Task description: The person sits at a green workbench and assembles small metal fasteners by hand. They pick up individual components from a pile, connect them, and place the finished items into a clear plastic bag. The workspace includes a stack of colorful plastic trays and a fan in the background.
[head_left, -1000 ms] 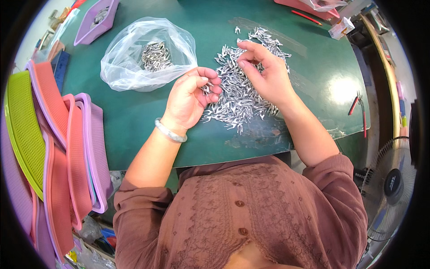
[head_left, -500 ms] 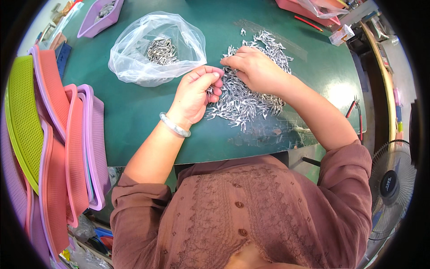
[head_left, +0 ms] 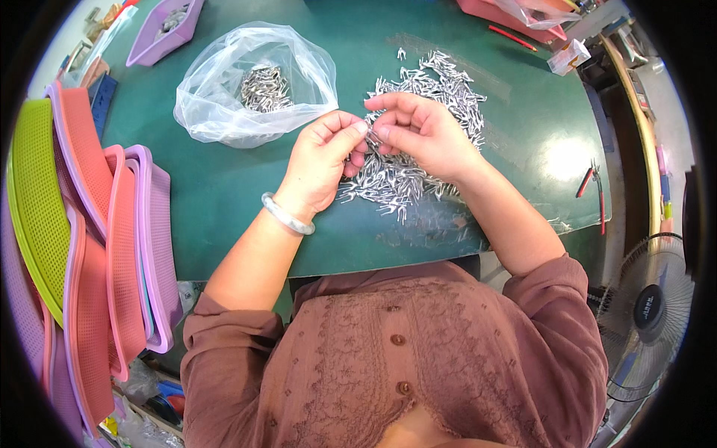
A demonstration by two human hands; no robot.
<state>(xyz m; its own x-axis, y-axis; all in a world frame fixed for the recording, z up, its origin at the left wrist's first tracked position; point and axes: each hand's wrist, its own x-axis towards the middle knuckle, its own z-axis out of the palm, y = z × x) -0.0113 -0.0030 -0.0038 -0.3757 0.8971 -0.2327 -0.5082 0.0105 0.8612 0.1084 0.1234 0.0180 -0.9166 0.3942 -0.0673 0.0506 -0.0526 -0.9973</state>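
Observation:
A loose pile of small silvery forked metal pieces (head_left: 403, 185) lies on the table under and beside both hands. My left hand (head_left: 321, 160), a pale bangle at its wrist, is closed in a pinch at the pile's left edge, with bits of metal showing at its fingers. My right hand (head_left: 429, 138) meets it over the pile, thumb and fingers bent together at the left fingertips; what they grip is too small to make out. Left of the hands stands an opened clear plastic bag (head_left: 205, 101), holding more metal pieces (head_left: 266, 89).
Purple, pink and green perforated plastic baskets (head_left: 131, 246) are stacked at the left edge of the green table (head_left: 231, 216). A purple tray (head_left: 160, 37) sits far left, a pink one (head_left: 515, 22) far right. Red-handled pliers (head_left: 600, 198) lie at the right; a fan (head_left: 646, 313) stands beyond.
My right hand has drawn back from the pile toward me and come to the left hand's fingertips. My left hand has stayed nearly in place.

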